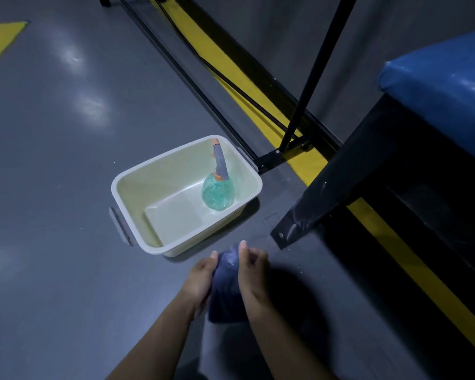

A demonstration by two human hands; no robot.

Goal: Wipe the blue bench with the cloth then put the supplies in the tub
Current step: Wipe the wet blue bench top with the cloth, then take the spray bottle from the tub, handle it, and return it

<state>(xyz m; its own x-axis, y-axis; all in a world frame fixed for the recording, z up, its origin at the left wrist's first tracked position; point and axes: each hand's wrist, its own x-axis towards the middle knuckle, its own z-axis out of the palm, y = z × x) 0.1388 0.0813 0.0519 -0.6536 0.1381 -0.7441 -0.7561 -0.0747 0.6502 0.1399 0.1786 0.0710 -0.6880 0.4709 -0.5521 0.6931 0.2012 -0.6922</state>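
Note:
A dark blue cloth hangs folded between my hands, just in front of the near rim of the tub. My left hand grips its left edge and my right hand grips its right edge. The pale cream tub stands on the grey floor and holds a green spray bottle with a grey and orange trigger head, lying against the right wall. The blue padded bench fills the upper right, on a black frame.
A black bench leg slants down to the floor right of the tub. A black stand pole and its floor bars rise behind the tub. Yellow floor stripes run diagonally under the bench.

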